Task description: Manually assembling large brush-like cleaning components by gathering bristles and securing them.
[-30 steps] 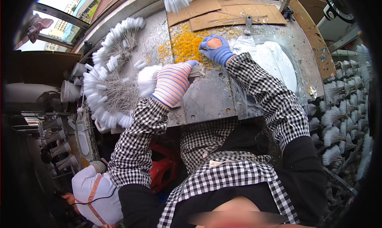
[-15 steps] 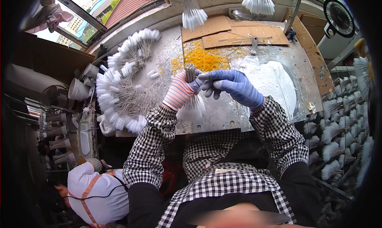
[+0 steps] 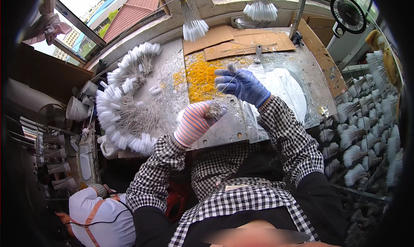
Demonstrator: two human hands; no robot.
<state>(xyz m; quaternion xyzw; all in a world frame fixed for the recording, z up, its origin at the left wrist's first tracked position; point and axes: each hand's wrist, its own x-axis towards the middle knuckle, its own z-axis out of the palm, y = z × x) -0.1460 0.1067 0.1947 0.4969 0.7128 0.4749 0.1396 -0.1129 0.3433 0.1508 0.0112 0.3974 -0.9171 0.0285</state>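
Note:
My left hand [image 3: 192, 124], in an orange-and-white striped glove, is closed round a bundle of thin wire-stemmed brushes [image 3: 214, 110]. The bundle's grey wire ends stick out at the thumb side, and a little white bristle shows behind the hand. To the right and farther off, my right hand [image 3: 246, 87] wears a blue glove and is raised with its fingers stretched out and apart. A thin line crosses those fingers; I cannot make out what it is. Loose yellow rubber bands [image 3: 199, 79] lie on the metal table [image 3: 172, 57] just left of its fingertips.
White-bristled brushes [image 3: 113, 111] lie in a curved heap at the left. Cardboard [image 3: 250, 48] and a white sheet [image 3: 286, 89] cover parts of the table. Brush bundles [image 3: 194, 29] hang above. A fan [image 3: 347, 14] stands far right; another person [image 3: 101, 217] works lower left.
My hands have moved apart. The left came nearer and tilted its bundle; the right rose away from the bundle and opened its fingers. The whole view has shifted slightly.

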